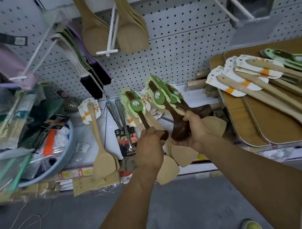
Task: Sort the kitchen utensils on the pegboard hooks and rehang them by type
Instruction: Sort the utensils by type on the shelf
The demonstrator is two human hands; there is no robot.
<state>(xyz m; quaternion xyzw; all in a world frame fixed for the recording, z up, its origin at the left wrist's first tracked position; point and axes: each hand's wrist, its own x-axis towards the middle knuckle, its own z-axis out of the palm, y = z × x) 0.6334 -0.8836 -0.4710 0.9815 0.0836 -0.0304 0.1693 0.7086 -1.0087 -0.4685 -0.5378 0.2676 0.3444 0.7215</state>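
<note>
Two hands work above the shelf's front edge: the left hand [147, 146] grips one dark wooden spoon [140, 114], and the right hand [192, 129] grips a bundle of dark spoons [167, 110] with green labels. Pale spatulas [272, 92] lie on trays [266, 128] at the shelf's right end; others [111, 28] hang on the pegboard [183, 37].

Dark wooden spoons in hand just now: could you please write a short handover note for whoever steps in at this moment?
Left hand grips one dark spoon with a green card.
Right hand holds a bunch of dark green-carded spoons.
Loose pale spatulas lie on the shelf under both hands.
More pale orange-tagged spatulas are piled on the wooden boards to the right.
Done: two bunches of pale spatulas hang on the pegboard.
Left: hang the dark spoons, then the piles.
</note>
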